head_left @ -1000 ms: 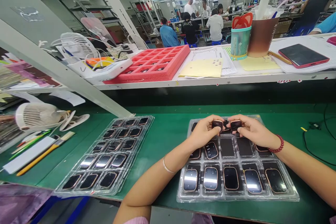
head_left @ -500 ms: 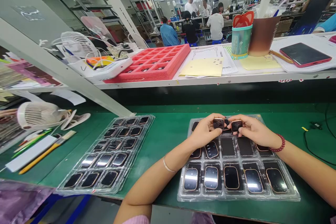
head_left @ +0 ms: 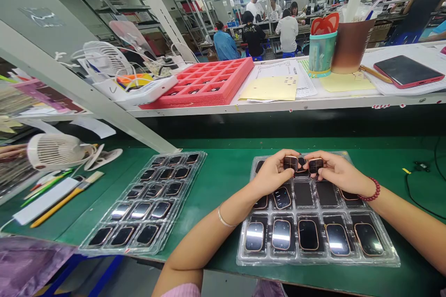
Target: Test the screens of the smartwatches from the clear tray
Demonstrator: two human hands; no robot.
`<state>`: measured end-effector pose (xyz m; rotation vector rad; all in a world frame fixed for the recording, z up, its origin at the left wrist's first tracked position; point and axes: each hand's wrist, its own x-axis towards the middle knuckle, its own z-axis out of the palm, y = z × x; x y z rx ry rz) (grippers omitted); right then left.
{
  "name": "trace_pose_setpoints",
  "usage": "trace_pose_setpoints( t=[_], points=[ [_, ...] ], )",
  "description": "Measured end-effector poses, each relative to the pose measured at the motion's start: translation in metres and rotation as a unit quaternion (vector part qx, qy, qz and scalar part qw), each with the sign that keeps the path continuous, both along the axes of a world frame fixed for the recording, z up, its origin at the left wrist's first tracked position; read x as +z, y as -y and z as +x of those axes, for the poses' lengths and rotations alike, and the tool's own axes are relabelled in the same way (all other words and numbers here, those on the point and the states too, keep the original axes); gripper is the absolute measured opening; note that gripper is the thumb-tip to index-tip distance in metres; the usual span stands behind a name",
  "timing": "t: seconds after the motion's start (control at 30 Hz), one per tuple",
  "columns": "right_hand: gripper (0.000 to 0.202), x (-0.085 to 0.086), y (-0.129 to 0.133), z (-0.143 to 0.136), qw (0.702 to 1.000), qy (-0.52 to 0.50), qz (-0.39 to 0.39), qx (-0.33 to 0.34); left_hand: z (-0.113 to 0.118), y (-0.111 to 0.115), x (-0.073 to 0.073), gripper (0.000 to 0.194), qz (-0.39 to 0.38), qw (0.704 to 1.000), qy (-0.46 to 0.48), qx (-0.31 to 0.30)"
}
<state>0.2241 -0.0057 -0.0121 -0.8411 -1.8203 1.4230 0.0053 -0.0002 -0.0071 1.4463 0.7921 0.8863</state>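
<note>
My left hand grips a small dark watch body with a rose-gold rim. My right hand grips a second watch body right beside it. Both hands hover over the far rows of a clear plastic tray on the green bench. The tray's near row holds several watch bodies with shiny screens, such as one at its front. Some middle pockets look dark and flat. A second clear tray filled with dark watch bodies lies to the left.
A white desk fan, pens and a yellow pencil lie at the far left. The shelf above carries a red foam tray, papers, two cups and a phone. A black cable runs at right. People work in the background.
Both hands stay over the tray's far rows with the two watch bodies held close together. The view has shifted slightly to the left.
</note>
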Motion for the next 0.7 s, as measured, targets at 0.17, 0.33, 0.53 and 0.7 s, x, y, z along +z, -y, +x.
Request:
trace_pose_setpoints(
  t=[0.17, 0.33, 0.53, 0.7],
  points=[
    [0.042, 0.0012, 0.0022, -0.002, 0.999, -0.008, 0.024, 0.019, -0.0008, 0.0, -0.0005, 0.035, 0.004, 1.0, -0.001, -0.001],
    [0.037, 0.0012, 0.0007, -0.0007, 1.0, 0.012, 0.0, -0.002, -0.0002, -0.0012, -0.0016, 0.034, -0.004, 1.0, 0.004, 0.006],
    [0.041, -0.0001, -0.0027, -0.0001, 1.0, -0.013, -0.021, -0.018, 0.0006, -0.0012, -0.0011, 0.043, -0.016, 1.0, 0.017, -0.004],
    [0.042, 0.0012, -0.0023, -0.0007, 0.999, -0.012, -0.018, -0.024, 0.0003, -0.001, -0.0017, 0.044, -0.012, 1.0, 0.02, -0.009]
  ],
)
